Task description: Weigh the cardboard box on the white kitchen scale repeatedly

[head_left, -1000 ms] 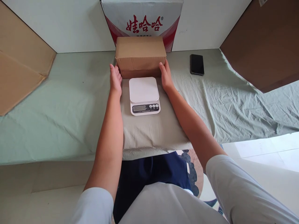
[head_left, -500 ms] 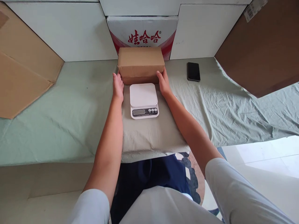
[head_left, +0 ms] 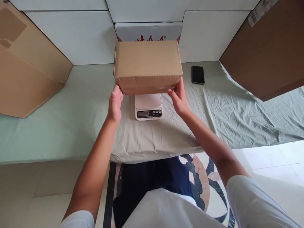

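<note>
Both hands grasp a brown box (head_left: 147, 65) at its lower corners, left hand (head_left: 115, 104) on the left and right hand (head_left: 178, 97) on the right. The box hangs in the air above the far part of the white scale (head_left: 148, 106) on the cloth-covered worktop (head_left: 71, 110). A phone (head_left: 198, 74) lies to the right.

White panel wall (head_left: 71, 38) behind a green-clothed table (head_left: 59, 126), patterned floor (head_left: 213, 190).
</note>
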A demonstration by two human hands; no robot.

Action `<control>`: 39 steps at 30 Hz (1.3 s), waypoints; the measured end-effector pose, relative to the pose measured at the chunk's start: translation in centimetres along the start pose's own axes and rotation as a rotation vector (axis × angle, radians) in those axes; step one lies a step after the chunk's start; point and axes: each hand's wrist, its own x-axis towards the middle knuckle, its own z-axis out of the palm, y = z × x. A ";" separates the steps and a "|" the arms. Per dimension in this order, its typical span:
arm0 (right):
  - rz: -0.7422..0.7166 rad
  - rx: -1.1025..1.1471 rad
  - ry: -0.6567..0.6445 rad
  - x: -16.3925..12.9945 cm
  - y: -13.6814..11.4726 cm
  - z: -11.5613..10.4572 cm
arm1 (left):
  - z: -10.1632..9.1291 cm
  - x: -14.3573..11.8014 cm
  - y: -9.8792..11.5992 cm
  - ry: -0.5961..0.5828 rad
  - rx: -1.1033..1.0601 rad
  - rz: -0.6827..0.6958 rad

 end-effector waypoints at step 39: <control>0.043 0.006 0.488 -2.2 3.0 -3.4 | -6.3 -4.0 -4.4 0.392 0.147 0.161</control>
